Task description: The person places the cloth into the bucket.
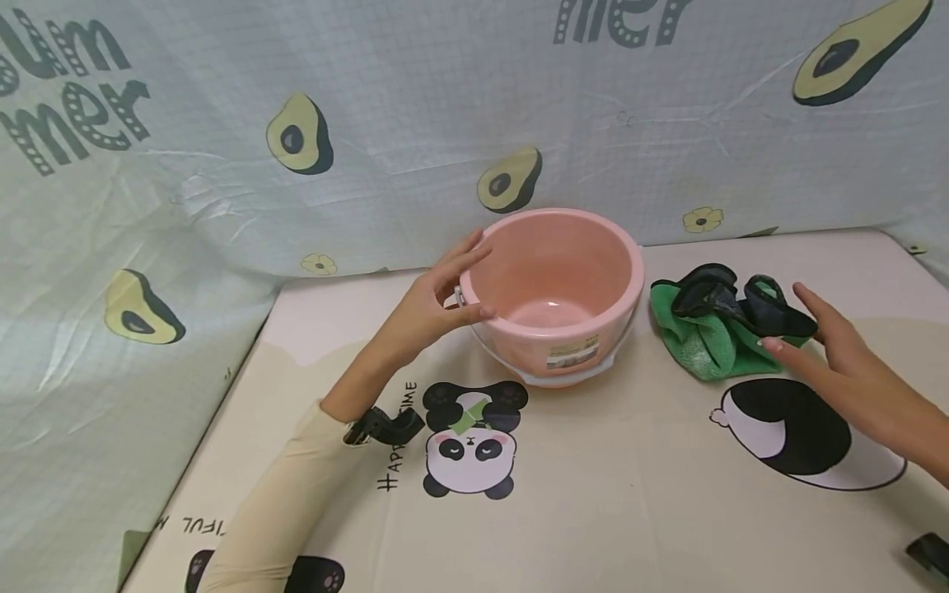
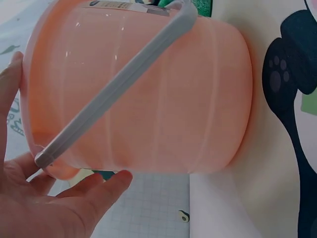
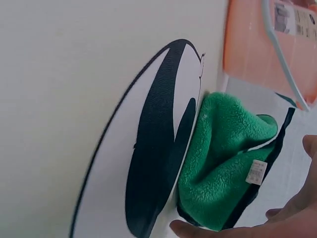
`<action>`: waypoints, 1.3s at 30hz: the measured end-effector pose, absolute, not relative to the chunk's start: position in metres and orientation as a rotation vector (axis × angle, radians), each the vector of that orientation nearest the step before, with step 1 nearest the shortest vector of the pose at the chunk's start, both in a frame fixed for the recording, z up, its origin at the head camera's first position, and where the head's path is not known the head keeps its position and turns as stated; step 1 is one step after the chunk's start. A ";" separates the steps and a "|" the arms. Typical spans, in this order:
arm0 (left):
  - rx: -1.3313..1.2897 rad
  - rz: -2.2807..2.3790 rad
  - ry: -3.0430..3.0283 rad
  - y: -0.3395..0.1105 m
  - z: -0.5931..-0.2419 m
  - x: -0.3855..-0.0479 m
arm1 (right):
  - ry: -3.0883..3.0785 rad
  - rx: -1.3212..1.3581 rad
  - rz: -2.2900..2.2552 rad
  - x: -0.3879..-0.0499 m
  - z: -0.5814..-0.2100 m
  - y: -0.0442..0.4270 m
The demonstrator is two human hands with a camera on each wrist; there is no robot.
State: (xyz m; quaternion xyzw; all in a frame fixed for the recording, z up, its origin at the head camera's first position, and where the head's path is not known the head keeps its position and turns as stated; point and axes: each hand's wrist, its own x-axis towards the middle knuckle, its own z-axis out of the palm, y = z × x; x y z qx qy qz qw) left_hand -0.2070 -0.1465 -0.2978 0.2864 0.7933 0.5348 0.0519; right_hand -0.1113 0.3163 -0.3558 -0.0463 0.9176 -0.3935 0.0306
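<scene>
A pink plastic bucket (image 1: 556, 346) stands upright with its pale handle (image 2: 119, 82) hanging down against the side. At its left rim my left hand (image 1: 437, 296) rests with fingers and thumb spread, also seen as the hand (image 2: 54, 198) in the left wrist view. To the bucket's right lies a crumpled green cloth (image 1: 700, 342) with black edging and a small white label (image 3: 256, 172). Close to the cloth's right side is my right hand (image 1: 838, 362), thumb and fingers apart; in the right wrist view its fingers do not wrap round the cloth.
The table cover (image 1: 563, 511) is printed with a panda (image 1: 470, 461) and a black-and-white shape (image 1: 808, 436). Behind the bucket hangs an avocado-patterned sheet (image 1: 415, 99). A black strap (image 1: 385, 427) sits at the left wrist.
</scene>
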 end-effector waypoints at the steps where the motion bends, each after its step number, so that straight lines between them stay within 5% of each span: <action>1: 0.877 1.630 2.413 -0.146 -0.298 -0.208 | 2.840 -0.132 -1.202 -0.114 -0.356 0.315; 30: 0.820 1.670 2.354 -0.146 -0.296 -0.209 | 2.926 -0.115 -0.695 -0.172 -0.354 0.255; 39: 0.837 1.691 2.343 -0.146 -0.297 -0.209 | 2.733 0.002 -0.916 -0.179 -0.349 0.246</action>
